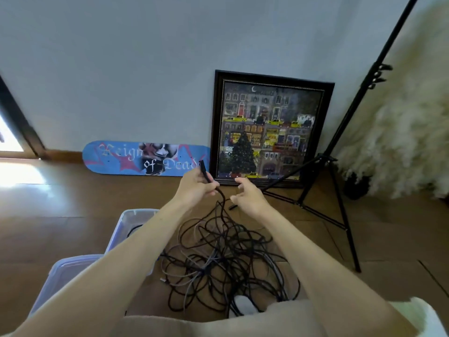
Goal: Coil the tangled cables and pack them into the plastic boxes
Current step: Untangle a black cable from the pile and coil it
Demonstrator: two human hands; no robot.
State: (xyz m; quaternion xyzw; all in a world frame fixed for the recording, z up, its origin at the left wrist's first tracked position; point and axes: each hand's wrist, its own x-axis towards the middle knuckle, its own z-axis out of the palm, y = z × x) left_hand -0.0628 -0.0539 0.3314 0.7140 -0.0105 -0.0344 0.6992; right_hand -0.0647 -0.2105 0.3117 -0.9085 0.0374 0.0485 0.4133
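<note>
A pale wall [145, 69] and a brown wooden floor [73, 215] frame the scene, viewed from the head of a person who sits with both bare arms stretched forward. A white, feathery tree [401, 142] fills the right edge. A dark-framed painting [267, 130] of a city street at night leans against the wall. Just to its right stands a black tripod stand [324, 156], with one leg reaching in front of the frame's lower corner. A blue skateboard deck [121, 158] rests on its edge along the skirting, its right tip touching the frame. Two clear plastic boxes sit on the floor at the left, both partly hidden by the left forearm. The near box [68, 268] is at the lower left and the far box [136, 212] is just beyond it, with a dark loop of cable showing inside. The tangled cables [218, 259], mostly black with a few grey strands, lie heaped on the floor between the forearms, to the right of the boxes. One black strand rises out of the heap to the left hand [194, 188], whose curled fingers grip it just below its plug [202, 165], which points upward. The right hand [250, 198] hovers just beside that strand, with fingers loosely spread and thumb apart, holding nothing. A small loose connector [233, 206] lies on the floor under it.
</note>
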